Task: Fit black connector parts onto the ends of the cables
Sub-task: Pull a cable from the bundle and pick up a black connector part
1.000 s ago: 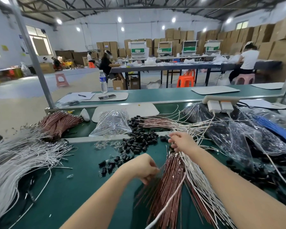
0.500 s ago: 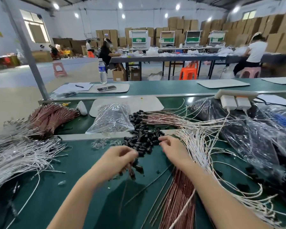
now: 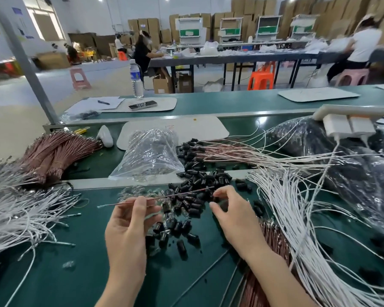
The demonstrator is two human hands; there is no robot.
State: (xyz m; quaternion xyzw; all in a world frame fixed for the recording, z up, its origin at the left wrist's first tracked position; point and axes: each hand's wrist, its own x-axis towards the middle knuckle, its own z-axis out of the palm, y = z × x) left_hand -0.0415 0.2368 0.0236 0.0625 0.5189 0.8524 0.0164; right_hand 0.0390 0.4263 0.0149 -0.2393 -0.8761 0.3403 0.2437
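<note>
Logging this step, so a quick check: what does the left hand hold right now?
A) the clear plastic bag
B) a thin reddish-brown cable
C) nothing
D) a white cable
B: the left hand pinches a thin reddish-brown cable in its fingers, above the pile of black connector parts.

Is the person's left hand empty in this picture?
No: the left hand pinches a thin reddish cable between thumb and fingers, beside the pile of black connector parts.
</note>
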